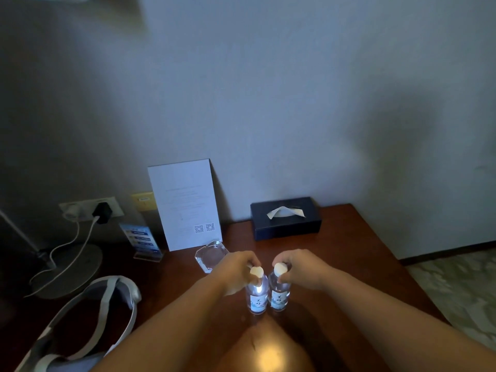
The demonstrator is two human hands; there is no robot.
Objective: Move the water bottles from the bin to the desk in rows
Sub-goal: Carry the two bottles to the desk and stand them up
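Head view shows both hands reaching forward over the wooden desk (pixel 357 253), each gripping a water bottle at its neck. The left hand (pixel 236 269) pinches just under the white cap of the left bottle (pixel 257 292); the right hand (pixel 300 267) does the same on the right bottle (pixel 279 289). Both bottles stand upright, long axes vertical, labels facing the person, bases apparently on or just at the desk surface; contact there cannot be confirmed. They sit just beside each other, nearly touching, directly ahead of the person at the centre of the desk, so each hand is nearest its own bottle and neither needs to cross. As a judgement, this pair forms the start of a row running left to right, and letting go cleanly turns on keeping both upright.

A clear glass ashtray (pixel 210 256) lies just beyond the left hand. Farther back, a white card with QR codes (pixel 185 205) leans on the wall and a dark tissue box (pixel 285 218) sits to its right. The bin is not clearly in view.
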